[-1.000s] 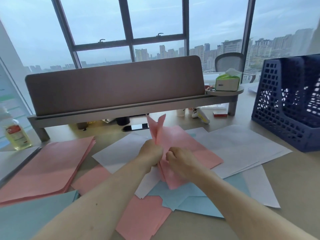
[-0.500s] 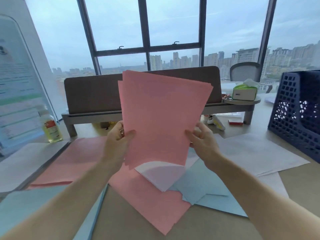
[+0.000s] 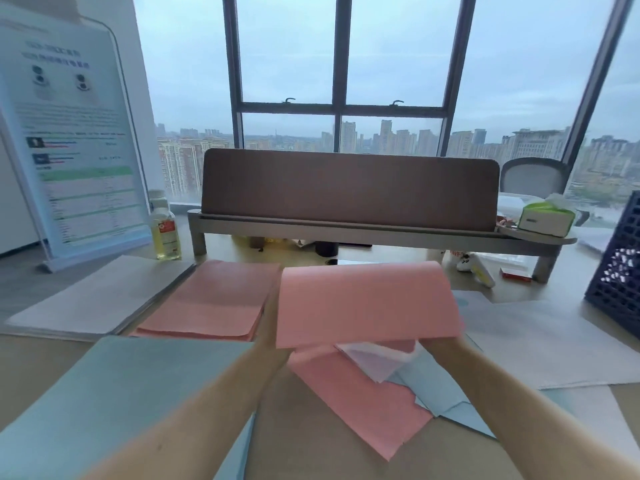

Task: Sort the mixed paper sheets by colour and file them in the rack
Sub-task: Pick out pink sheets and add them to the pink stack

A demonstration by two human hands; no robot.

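Note:
A few pink sheets (image 3: 363,303) hang flat above the desk, held at their side edges between both hands. My left hand (image 3: 272,323) and my right hand (image 3: 438,342) are mostly hidden under them. Left of the held sheets lies a sorted pink pile (image 3: 214,299), with a white pile (image 3: 100,296) beyond it and a blue pile (image 3: 114,393) in front. Below the held sheets lie mixed loose pink (image 3: 363,403), white (image 3: 374,358) and blue (image 3: 436,389) sheets. The dark blue mesh rack (image 3: 620,271) stands at the right edge.
More white sheets (image 3: 547,344) spread out at the right, in front of the rack. A brown desk divider (image 3: 346,188) on a raised shelf runs across the back. A bottle (image 3: 166,230) and a sign stand (image 3: 76,143) stand at the back left, a tissue box (image 3: 543,220) at the back right.
The pink sheets were gathered from the mixed heap, lifted upright in front of me, and are now tipped flat and lower. The view has turned left towards the sorted piles.

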